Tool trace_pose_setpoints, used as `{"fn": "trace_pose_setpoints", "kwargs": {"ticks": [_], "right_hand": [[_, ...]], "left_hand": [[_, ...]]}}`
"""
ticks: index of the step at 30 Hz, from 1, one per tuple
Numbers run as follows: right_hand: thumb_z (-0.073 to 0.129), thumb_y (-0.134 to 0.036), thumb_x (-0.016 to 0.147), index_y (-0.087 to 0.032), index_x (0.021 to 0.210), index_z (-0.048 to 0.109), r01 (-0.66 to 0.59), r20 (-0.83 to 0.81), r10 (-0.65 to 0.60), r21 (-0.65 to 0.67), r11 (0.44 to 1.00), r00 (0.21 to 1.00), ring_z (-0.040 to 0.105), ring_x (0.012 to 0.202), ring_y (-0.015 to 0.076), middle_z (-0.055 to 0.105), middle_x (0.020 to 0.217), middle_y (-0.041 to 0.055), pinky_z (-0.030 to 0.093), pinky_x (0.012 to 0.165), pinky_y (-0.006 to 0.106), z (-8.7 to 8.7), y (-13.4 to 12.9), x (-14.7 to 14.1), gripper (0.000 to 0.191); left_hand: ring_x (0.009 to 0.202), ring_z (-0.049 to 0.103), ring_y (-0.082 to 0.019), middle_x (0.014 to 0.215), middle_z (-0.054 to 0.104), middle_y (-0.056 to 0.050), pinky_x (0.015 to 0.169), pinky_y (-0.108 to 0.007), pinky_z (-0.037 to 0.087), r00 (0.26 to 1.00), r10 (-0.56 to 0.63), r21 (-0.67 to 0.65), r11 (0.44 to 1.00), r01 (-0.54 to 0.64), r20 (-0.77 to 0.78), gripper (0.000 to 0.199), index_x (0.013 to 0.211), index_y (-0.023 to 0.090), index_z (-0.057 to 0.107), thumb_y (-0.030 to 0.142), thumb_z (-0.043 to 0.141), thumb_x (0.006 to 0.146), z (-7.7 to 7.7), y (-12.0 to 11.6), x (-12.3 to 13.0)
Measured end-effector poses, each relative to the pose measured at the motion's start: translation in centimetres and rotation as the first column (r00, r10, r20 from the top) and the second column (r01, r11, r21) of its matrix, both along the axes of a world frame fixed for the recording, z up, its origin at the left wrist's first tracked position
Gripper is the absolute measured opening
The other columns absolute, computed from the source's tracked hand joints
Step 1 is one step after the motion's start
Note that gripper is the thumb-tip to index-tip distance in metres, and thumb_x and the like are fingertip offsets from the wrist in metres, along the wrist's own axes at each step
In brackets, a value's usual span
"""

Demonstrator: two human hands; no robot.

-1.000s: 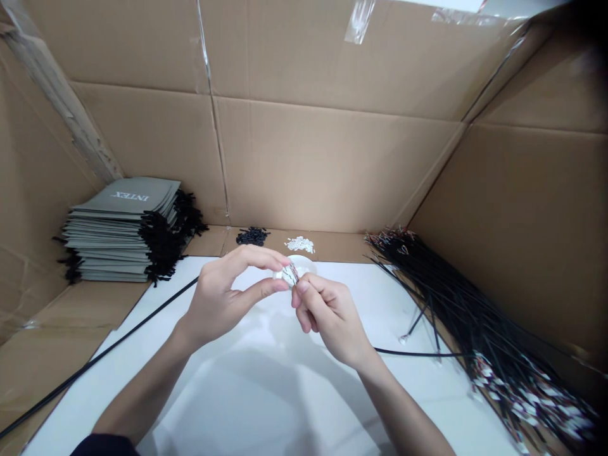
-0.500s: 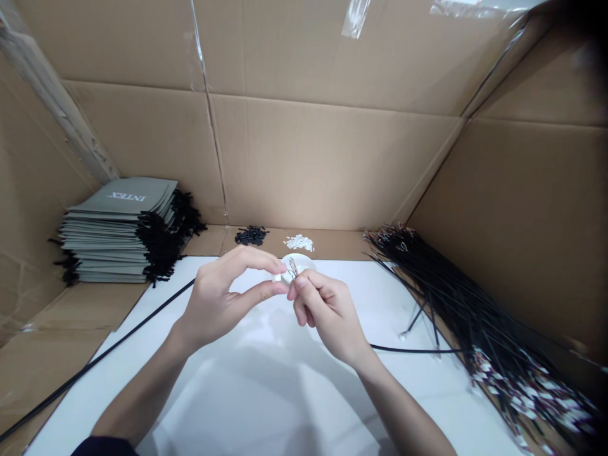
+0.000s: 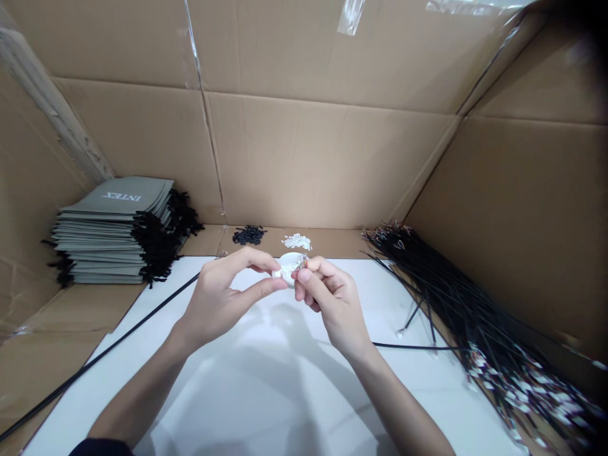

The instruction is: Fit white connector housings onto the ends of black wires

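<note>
Near the middle, my left hand (image 3: 232, 285) has its thumb and fingertips closed on a small white plastic connector (image 3: 277, 274). Just right of it, my right hand (image 3: 327, 294) pinches a bunch of thin, stripped wire ends (image 3: 303, 260) that point up and away. A small gap lies between the connector and the wires. Beyond the fingertips a small round white dish (image 3: 289, 258), partly hidden, holds whitish bits. From behind my right wrist a black cable (image 3: 413, 346) runs toward the cables at the right.
A pile of black cables (image 3: 451, 297) with white plugs lies along the right. On the left stands a stack of grey folders (image 3: 104, 244) with black ties. Small black pieces (image 3: 249, 235) and white pieces (image 3: 297, 241) lie at the back. Cardboard walls (image 3: 313, 158) enclose the white table (image 3: 228, 392).
My right hand has shifted slightly up and right with the wire ends, turning them. My left hand's fingertips have closed in a little, and the white connector shows more clearly. The view has shifted slightly.
</note>
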State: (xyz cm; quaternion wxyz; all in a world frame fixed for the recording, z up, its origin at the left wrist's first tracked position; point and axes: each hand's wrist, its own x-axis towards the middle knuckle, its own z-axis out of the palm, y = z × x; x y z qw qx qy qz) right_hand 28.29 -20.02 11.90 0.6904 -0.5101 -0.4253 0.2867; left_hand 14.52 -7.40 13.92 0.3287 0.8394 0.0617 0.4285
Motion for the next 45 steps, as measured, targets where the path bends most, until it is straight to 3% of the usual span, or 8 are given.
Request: {"fn": "trace_pose_setpoints", "kwargs": {"ticks": [8,16,22,25,30,33,37,45], "right_hand": [[0.064,-0.030,0.094,-0.020,0.079,0.064,0.096,0.073,-0.107,0.136,0.986,0.992,0.045,0.055,0.0087,0.061,0.063,-0.0033,0.034,0.052,0.022,-0.5,0.2,-0.2,0.019],[0.066,-0.027,0.094,-0.021,0.082,0.067,0.094,0.108,-0.113,0.165,0.982,0.988,0.052,0.061,0.0092,0.066,0.069,-0.0022,0.040,0.057,0.021,-0.8,0.3,-0.5,0.014],[0.075,-0.033,0.087,-0.020,0.081,0.067,-0.095,-0.093,0.102,0.075,0.993,0.990,0.051,0.056,0.0085,0.059,0.063,-0.0037,0.037,0.051,0.019,-0.7,0.2,0.2,0.015],[0.075,-0.034,0.085,-0.020,0.083,0.069,-0.186,-0.135,0.186,0.012,0.983,0.973,0.048,0.054,0.0087,0.055,0.061,-0.0042,0.037,0.050,0.019,-0.6,0.3,0.7,0.016],[0.073,-0.031,0.086,-0.019,0.078,0.067,-0.236,-0.104,0.232,-0.025,0.972,0.967,0.044,0.054,0.0087,0.053,0.060,-0.0044,0.039,0.053,0.021,-0.4,0.5,0.9,0.016],[0.070,-0.028,0.088,-0.019,0.076,0.065,-0.082,0.022,0.081,0.055,0.995,0.996,0.046,0.058,0.0093,0.054,0.064,-0.0036,0.039,0.055,0.022,-0.7,0.4,0.5,0.015],[0.068,-0.016,0.089,-0.021,0.081,0.064,0.133,0.214,-0.189,0.252,0.959,0.958,0.051,0.068,0.0118,0.059,0.073,-0.0019,0.042,0.064,0.025,-1.5,0.2,0.1,0.010],[0.067,-0.002,0.085,-0.022,0.089,0.066,0.186,0.422,-0.407,0.473,0.861,0.810,0.051,0.065,0.0131,0.062,0.073,-0.0008,0.042,0.059,0.028,-1.5,0.1,0.0,0.021]], "left_hand": [[0.085,0.069,-0.012,0.091,0.073,0.001,0.077,-0.020,0.055,0.993,-0.116,-0.490,0.868,0.086,-0.032,0.012,0.093,0.022,0.064,0.030,0.072,0.089,0.2,-0.7,0.1],[0.077,0.070,-0.012,0.084,0.072,0.001,0.063,-0.016,0.056,0.995,-0.099,-0.535,0.842,0.073,-0.019,0.012,0.088,0.020,0.064,0.026,0.075,0.086,0.2,-1.7,0.4],[0.073,0.070,-0.012,0.083,0.074,0.001,0.070,-0.023,0.060,0.979,-0.106,0.160,0.984,0.078,0.176,0.018,0.092,0.020,0.065,0.005,0.071,0.084,-0.6,-0.2,0.2],[0.081,0.072,-0.018,0.091,0.076,-0.006,0.074,-0.029,0.060,0.973,-0.166,0.619,0.785,0.032,0.161,0.021,0.099,0.016,0.067,0.001,0.067,0.084,-0.6,0.8,-0.8],[0.081,0.074,-0.022,0.086,0.077,-0.010,0.069,-0.029,0.062,0.980,-0.093,0.773,0.629,-0.081,0.178,0.017,0.088,0.012,0.068,-0.002,0.072,0.079,0.0,0.5,-1.3],[0.075,0.074,-0.017,0.086,0.077,-0.006,0.068,-0.026,0.061,0.964,-0.163,0.609,0.793,0.000,0.212,0.022,0.095,0.017,0.069,-0.001,0.070,0.082,-0.2,0.5,-0.5],[0.079,0.074,-0.016,0.088,0.077,-0.001,0.072,-0.023,0.061,0.957,-0.117,-0.043,0.990,0.133,0.265,0.023,0.095,0.022,0.069,0.007,0.078,0.080,-0.9,0.6,0.8],[0.079,0.059,-0.009,0.085,0.062,0.001,0.074,-0.017,0.052,0.856,-0.449,-0.698,0.527,0.484,0.255,0.021,0.087,0.021,0.067,0.034,0.082,0.080,-2.1,1.8,2.3]]}}
